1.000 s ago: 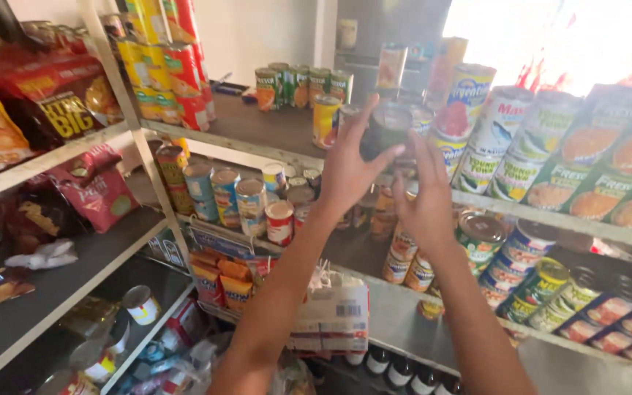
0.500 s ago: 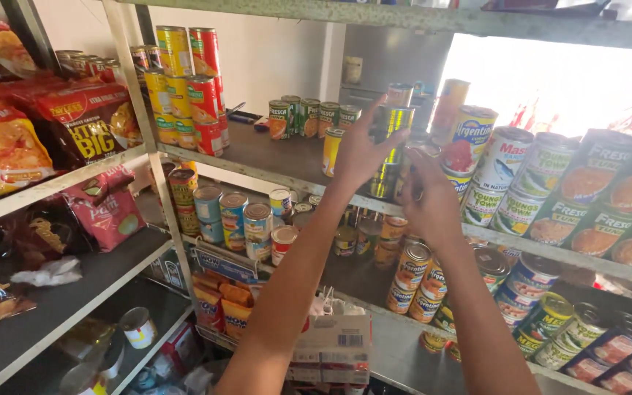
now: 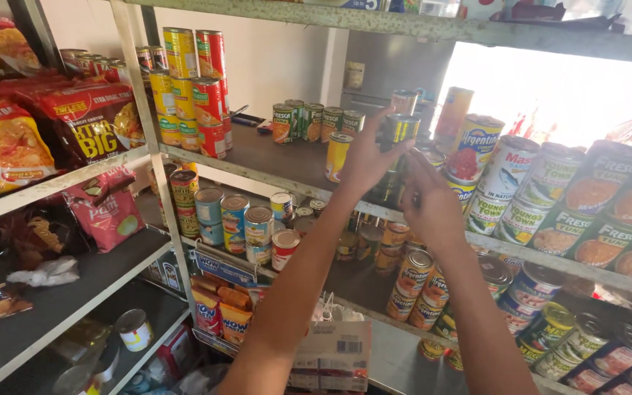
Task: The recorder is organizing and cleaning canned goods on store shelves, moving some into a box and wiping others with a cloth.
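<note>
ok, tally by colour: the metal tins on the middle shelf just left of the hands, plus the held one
Green-and-orange labelled tins, back row: 5
Yellow tin, standing alone: 1
Dark labelled tin gripped by left hand: 1
Total: 7

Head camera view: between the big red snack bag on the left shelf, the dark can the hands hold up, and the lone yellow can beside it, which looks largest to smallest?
1. Red snack bag, clearly largest, though nearer the camera.
2. and 3. Dark can in the left hand and yellow can: they look alike, and the hand hides part of the dark one, so no ranking.
</note>
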